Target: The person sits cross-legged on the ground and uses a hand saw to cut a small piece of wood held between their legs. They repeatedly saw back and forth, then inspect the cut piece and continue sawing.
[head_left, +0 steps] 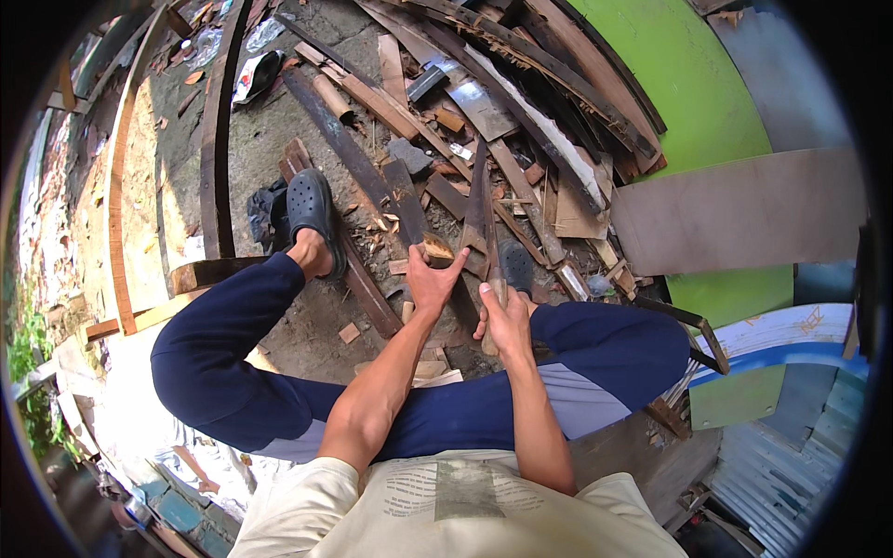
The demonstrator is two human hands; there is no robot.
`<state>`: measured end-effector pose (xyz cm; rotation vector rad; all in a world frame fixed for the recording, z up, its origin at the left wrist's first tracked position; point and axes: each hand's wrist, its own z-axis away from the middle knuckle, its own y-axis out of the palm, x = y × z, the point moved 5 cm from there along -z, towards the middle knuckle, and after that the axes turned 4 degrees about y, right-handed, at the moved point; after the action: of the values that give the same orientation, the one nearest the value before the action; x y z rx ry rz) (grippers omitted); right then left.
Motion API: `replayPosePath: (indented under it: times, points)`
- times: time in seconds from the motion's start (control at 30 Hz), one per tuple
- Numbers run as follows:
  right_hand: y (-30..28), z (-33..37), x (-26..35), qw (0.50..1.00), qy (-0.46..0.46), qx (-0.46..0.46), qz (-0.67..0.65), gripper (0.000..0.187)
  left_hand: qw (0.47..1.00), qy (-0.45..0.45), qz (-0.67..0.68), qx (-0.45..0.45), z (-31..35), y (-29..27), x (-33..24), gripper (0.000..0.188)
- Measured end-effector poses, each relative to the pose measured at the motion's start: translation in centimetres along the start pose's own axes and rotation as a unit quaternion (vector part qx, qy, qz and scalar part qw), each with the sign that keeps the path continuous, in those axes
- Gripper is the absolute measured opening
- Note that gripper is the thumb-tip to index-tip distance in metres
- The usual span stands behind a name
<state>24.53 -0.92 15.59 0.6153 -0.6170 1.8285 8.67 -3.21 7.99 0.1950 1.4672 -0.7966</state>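
My left hand point(433, 281) is closed round the near end of a dark wooden board point(405, 197). A freshly cut, pale yellow patch point(437, 246) shows at that end, just above my fingers. My right hand point(507, 321) grips the wooden handle of a machete point(478, 200). Its dark, pointed blade stretches away from me, close to the right of the board; I cannot tell whether the two touch. Both hands are held in front of my lap, between my bent knees. Part of the board's underside and of the handle is hidden by my fingers.
Scrap planks point(558, 84) are heaped at the far right, beside a green panel point(688, 84). Wood chips and offcuts point(349, 332) litter the ground. My left clog point(313, 209) rests by a brown timber point(367, 288). A timber frame point(216, 139) stands at the left.
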Motion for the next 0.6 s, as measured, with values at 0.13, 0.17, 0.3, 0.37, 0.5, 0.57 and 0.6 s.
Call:
replayPosePath:
  times: [0.13,0.17,0.3,0.37,0.5,0.57,0.6]
  points:
    - [0.6,-0.7,-0.5,1.000,-0.031,-0.006,0.002,0.041,0.998,0.018,-0.036,0.043,1.9,-0.2,0.7,0.063]
    - [0.7,-0.8,-0.6,0.999,-0.036,-0.014,0.009,0.044,0.999,0.032,-0.023,0.030,2.6,-0.3,0.8,0.061]
    - [0.3,-2.6,-2.5,0.995,-0.051,-0.027,0.081,0.055,0.998,0.058,-0.005,0.012,2.9,-1.0,-0.5,0.061]
    - [-0.2,-4.0,-4.4,0.988,-0.073,-0.050,0.126,0.060,0.998,0.058,-0.010,0.019,2.2,-1.3,-0.7,0.061]
    - [0.1,-2.4,-2.4,0.985,-0.048,-0.052,0.157,0.063,0.994,0.081,-0.078,0.013,-0.5,-2.7,-3.4,0.063]
    - [0.3,-1.6,-1.4,0.987,-0.079,-0.030,0.133,0.067,0.991,0.068,-0.110,0.031,-1.6,-3.5,-5.4,0.062]
    - [0.5,-1.3,-0.9,0.988,-0.096,-0.018,0.121,0.070,0.992,0.070,-0.100,0.032,-1.9,-3.9,-5.9,0.061]
